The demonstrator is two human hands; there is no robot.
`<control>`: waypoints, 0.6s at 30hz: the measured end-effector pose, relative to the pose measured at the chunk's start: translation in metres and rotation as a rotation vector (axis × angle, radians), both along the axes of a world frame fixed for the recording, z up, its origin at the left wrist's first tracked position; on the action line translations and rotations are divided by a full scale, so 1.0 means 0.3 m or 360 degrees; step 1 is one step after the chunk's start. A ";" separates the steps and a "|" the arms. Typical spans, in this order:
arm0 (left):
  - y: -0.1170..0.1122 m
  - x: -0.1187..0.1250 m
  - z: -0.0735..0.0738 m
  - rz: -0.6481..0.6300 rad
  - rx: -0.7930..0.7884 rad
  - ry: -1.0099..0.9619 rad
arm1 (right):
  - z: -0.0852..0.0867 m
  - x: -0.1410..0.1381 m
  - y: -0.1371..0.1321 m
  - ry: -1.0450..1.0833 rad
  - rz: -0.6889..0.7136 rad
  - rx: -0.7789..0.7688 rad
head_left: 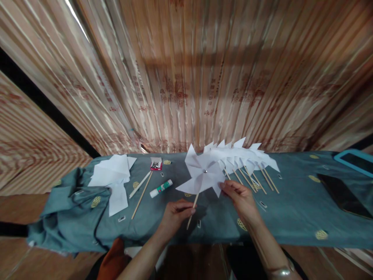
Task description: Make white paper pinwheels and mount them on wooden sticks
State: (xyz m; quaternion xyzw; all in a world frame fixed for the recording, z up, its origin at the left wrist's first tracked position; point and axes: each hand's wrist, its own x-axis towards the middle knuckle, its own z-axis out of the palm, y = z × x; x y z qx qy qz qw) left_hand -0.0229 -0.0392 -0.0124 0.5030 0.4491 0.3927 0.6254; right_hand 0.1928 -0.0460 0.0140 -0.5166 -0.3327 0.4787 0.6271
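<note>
A white paper pinwheel (201, 174) with a silver pin at its centre is held up over the middle of the cloth. My left hand (178, 213) pinches its wooden stick near the lower end. With thumb and fingertips, my right hand (239, 196) grips the edge of the lower right blade. Behind and to the right lies a row of several similar paper pinwheels (241, 155), overlapping, their sticks pointing toward me. Left of my hands are a glue stick (161, 188), a small open red box (156, 163) of pins, and two loose sticks (141, 195).
White paper sheets (112, 171) are piled at the left on the grey-green tablecloth (291, 214). A dark phone (344, 194) and a blue-framed device (355, 160) rest at the right. A patterned curtain (186, 77) hangs close behind the table.
</note>
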 end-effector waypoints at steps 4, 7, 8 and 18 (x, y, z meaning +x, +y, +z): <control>0.005 0.001 -0.011 0.0056 0.0044 0.0000 | 0.002 -0.028 0.000 0.0066 0.0068 -0.0028; 0.011 0.001 -0.013 0.0090 0.0094 -0.0001 | 0.013 -0.051 0.003 0.0210 0.0085 -0.0101; 0.012 0.001 -0.012 0.0102 0.0114 0.0002 | 0.017 -0.059 0.004 0.0260 0.0093 -0.0131; 0.012 0.012 -0.006 0.0163 0.0155 -0.0011 | 0.017 -0.111 -0.003 0.0371 0.0228 -0.0145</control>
